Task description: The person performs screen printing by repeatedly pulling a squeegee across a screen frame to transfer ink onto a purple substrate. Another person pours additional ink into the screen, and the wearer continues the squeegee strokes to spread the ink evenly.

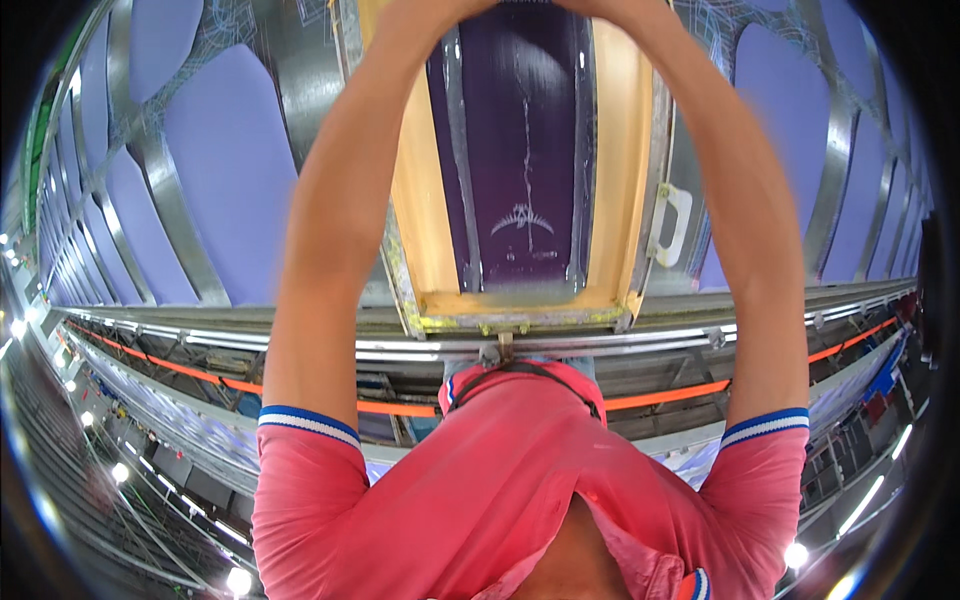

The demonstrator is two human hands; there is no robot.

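Note:
Both my arms stretch forward over a screen-printing frame [412,250]. My left hand [455,8] and my right hand [605,6] come together at the top edge of the picture, above the frame's far part. Their fingers are cut off there, so what they hold does not show. Between the arms lies the frame's dark purple screen [500,150], bordered by tan strips along its sides. A pale winged motif [522,219] and a thin whitish streak mark its near half. A white handle [671,226] sticks out from the frame's right side.
Lavender fabric pieces [225,165] lie flat on the metal table, with more pieces [785,110] on the right. A metal rail [640,343] runs along the table's near edge, close to my waist. An orange strip [670,394] passes below it, and another long table lies behind me.

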